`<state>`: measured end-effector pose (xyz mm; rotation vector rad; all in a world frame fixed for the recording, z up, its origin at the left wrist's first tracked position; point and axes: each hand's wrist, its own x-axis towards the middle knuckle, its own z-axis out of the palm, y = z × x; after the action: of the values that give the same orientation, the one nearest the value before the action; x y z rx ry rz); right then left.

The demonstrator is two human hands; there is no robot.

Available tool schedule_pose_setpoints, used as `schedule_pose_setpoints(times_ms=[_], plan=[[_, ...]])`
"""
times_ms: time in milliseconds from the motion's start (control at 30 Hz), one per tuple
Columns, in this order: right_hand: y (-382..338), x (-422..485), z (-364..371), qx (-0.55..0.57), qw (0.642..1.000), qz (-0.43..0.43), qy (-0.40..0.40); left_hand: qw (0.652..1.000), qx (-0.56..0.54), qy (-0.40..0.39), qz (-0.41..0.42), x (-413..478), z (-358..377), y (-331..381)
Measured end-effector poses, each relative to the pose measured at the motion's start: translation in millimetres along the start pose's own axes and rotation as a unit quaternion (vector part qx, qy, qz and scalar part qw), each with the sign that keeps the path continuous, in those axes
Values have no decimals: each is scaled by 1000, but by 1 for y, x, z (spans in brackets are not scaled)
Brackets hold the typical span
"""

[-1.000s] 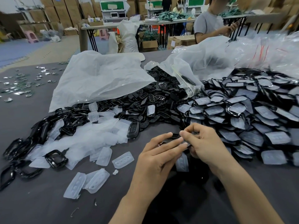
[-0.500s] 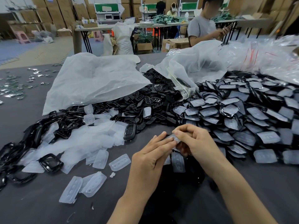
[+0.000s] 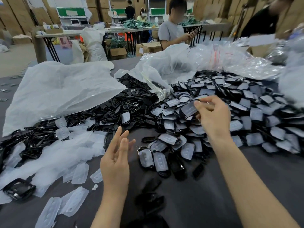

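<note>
Head view, across a grey table (image 3: 213, 186). Right hand (image 3: 213, 119) raised at the far right, thumb and fingertips pinching one black shell (image 3: 189, 109) with a translucent pad seated in its face. Shell held tilted in the air, just above the near-left slope of the heap (image 3: 246, 116) of like fitted pieces, not yet touching it. Left hand (image 3: 115, 162) spread and idle: fingers straight, palm turned toward the right, nothing held, hovering over the table near the middle. Loose pads (image 3: 54, 155) strewn at the near left; bare shells (image 3: 118, 104) piled farther back, spilling from under a white bag (image 3: 62, 89).

Step in hand, by judgement: delivery of a finished piece to the heap, with fitting of pad to shell apparently complete.

Next move, as far as can be judged: release of the pinch low over the heap, so as not to scatter neighbouring pieces or unseat the pad. Then a reach to the left stock with the free hand, for one pad and one bare shell. Care needed in picking a single pad, since thin, pale and overlapping.
</note>
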<state>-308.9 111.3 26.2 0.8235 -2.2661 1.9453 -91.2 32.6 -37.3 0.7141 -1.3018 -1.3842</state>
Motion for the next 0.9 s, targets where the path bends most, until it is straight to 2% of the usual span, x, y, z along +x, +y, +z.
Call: schedule_pose_setpoints(times_ms=[67, 167, 333, 467, 633, 700, 767, 833, 900], plan=[[1, 32, -7, -66, 997, -11, 24, 1000, -12, 5, -10, 0, 1, 1], [4, 76, -9, -192, 980, -39, 11, 999, -27, 19, -17, 0, 3, 4], [24, 100, -8, -405, 910, -77, -45, 998, -30, 35, -37, 1, 3, 7], [38, 100, -13, -442, 891, -97, -44, 999, -9, 26, -40, 1, 6, 5], [14, 79, -7, -425, 883, -199, 21, 998, 10, 36, -53, 0, 6, 0], [-14, 60, 16, -361, 895, -259, -35, 997, 29, 37, -58, 1, 5, -1], [-46, 30, 47, -280, 894, -303, -176, 996, 39, 41, -65, 1, 5, -1], [-68, -2, 85, -251, 849, -324, -332, 995, 45, 43, -72, 2, 4, -1], [-75, -31, 126, -266, 799, -323, -432, 995, 64, 41, -71, 3, 4, -1]])
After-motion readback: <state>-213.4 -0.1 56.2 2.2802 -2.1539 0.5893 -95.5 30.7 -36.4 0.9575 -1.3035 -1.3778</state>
